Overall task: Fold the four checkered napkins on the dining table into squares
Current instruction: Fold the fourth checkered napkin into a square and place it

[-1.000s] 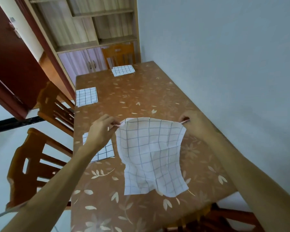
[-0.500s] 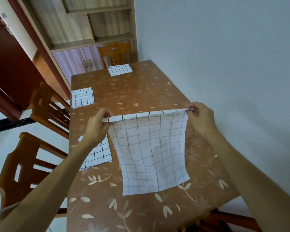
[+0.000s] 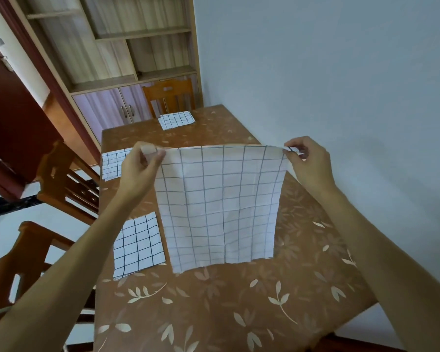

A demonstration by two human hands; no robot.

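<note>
Overhead, head view: left hand (image 3: 140, 171) and right hand (image 3: 309, 165) each pinch a top corner of the unfolded napkin (image 3: 221, 204), held hanging above the table (image 3: 214, 313). Three folded napkins (image 3: 137, 245) lie on it.

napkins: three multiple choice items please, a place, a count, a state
1. Where does the nearest folded napkin lie? A left of the open napkin B right of it C on a chair
2. How many napkins lie folded on the table? A one B two C three
3. The open napkin is A flat on the table B held up by its top corners C rolled up
Key: 1 A, beside its left edge; 2 C, three small squares show; 3 B, left hand and right hand pinch the corners.
</note>
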